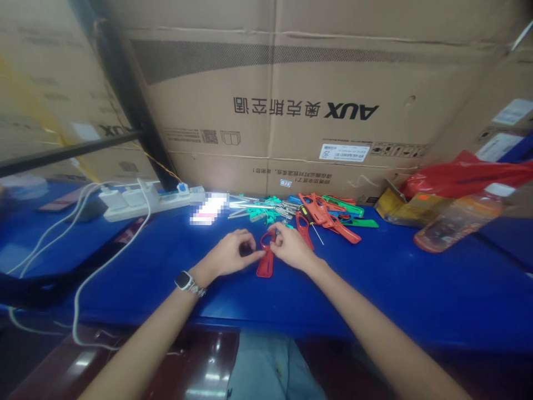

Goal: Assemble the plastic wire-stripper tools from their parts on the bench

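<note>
A red plastic shell (264, 269), with a loop at its upper end and a slotted handle, lies on the blue table between my hands. My left hand (233, 253) is curled, its thumb pressing against the shell's left edge. At the loop end, my right hand (293, 249) is closed in a pinch over the shell; whatever its fingertips hold is hidden. Just beyond are a pile of red shells (318, 211), a green shell (365, 223), a yellow-and-black screwdriver (307, 213), small teal parts (266, 211) and thin metal rods (244, 206).
A white power strip (125, 210) with plugs and trailing cables stands on the left, near a bright blurred rectangle (209, 209). On the right, a drink bottle (458, 222) leans by a yellow box (402, 206) and red bag (462, 172). Large cardboard (291, 72) walls the back.
</note>
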Action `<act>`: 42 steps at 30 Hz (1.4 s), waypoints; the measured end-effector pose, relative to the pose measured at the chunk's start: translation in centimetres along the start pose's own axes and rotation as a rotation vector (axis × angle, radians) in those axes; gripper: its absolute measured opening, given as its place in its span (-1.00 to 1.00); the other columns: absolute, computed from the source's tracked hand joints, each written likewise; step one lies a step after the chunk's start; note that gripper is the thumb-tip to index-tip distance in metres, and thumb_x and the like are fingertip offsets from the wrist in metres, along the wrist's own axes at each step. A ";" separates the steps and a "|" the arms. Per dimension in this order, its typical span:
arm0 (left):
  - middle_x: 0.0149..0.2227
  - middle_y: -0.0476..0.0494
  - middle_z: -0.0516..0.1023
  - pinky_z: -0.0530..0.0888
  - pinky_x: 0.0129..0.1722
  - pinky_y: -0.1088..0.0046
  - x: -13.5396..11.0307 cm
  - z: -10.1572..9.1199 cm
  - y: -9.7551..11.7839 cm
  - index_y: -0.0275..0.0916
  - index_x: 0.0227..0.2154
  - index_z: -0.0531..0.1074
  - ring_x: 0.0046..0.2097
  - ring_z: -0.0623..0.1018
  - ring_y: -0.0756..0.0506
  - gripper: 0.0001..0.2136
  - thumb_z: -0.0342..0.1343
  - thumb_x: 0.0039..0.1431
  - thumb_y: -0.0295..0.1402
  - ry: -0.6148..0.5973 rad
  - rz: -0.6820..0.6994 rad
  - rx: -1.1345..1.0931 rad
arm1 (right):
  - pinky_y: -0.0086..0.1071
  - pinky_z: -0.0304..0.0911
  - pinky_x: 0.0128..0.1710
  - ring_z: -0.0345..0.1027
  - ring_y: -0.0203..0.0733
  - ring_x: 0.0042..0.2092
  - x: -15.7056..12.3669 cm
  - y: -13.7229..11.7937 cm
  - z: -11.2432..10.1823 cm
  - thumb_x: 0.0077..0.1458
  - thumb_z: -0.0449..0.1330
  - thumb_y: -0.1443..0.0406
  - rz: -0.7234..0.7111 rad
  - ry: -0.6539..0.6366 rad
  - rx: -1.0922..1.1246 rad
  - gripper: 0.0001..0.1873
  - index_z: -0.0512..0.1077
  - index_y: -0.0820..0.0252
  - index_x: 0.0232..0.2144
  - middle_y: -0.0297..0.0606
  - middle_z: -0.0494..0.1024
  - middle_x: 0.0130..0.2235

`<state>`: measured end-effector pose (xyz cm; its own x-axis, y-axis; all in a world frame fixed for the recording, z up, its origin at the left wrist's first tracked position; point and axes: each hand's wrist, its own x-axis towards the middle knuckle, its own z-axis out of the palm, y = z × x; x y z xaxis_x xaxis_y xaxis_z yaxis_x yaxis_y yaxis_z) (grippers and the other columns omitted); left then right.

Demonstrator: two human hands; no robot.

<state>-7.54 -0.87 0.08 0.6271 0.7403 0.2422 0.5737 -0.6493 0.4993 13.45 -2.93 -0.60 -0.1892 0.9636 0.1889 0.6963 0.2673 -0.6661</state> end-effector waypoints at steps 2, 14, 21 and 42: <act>-0.29 -0.11 0.48 0.36 -0.24 0.28 -0.1 0.3 1.0 -0.20 -0.41 0.40 -0.25 0.47 -0.16 -0.55 0.18 0.03 0.15 -0.010 -0.034 0.125 | -0.45 0.11 -0.43 0.35 -0.28 -0.49 -0.1 -0.1 0.0 0.02 0.17 0.43 0.007 0.018 0.032 -0.73 0.38 0.11 -0.18 -0.52 0.43 -0.59; -0.42 -0.09 0.52 0.23 -0.48 0.40 2.6 -1.3 0.5 -0.17 -0.46 0.38 -0.43 0.47 -0.14 -0.74 0.24 -0.04 -0.10 -0.171 -0.211 0.183 | -0.43 0.19 -0.43 0.39 -0.26 -0.53 0.2 1.0 -1.1 0.13 0.14 0.28 0.135 0.153 0.235 -0.93 0.29 0.10 -0.38 -0.45 0.50 -0.58; -0.63 -0.12 0.39 0.18 -0.48 0.38 1.7 0.3 2.5 -0.18 -0.67 0.32 -0.54 0.42 -0.14 -0.49 0.01 0.19 0.11 -0.059 -0.183 0.238 | -0.37 0.13 -0.33 0.37 -0.24 -0.45 0.1 0.7 -1.3 0.12 0.19 0.25 0.120 0.178 -0.093 -0.89 0.43 0.14 -0.42 -0.37 0.51 -0.51; -0.48 -0.04 0.54 0.27 -0.46 0.46 2.2 0.9 1.4 -0.17 -0.38 0.54 -0.48 0.45 -0.05 -0.79 0.08 0.21 -0.19 -0.065 -0.045 -0.057 | -0.26 -0.05 -0.16 0.29 -0.14 -0.20 -0.4 -0.4 -1.4 0.11 0.28 0.29 0.025 0.035 -0.301 -0.93 0.53 0.17 -0.37 -0.26 0.56 -0.33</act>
<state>-4.92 -0.30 0.58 0.6353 0.7543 0.1654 0.5721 -0.6036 0.5553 14.23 -3.43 0.54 -0.1488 0.9678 0.2032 0.8752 0.2246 -0.4285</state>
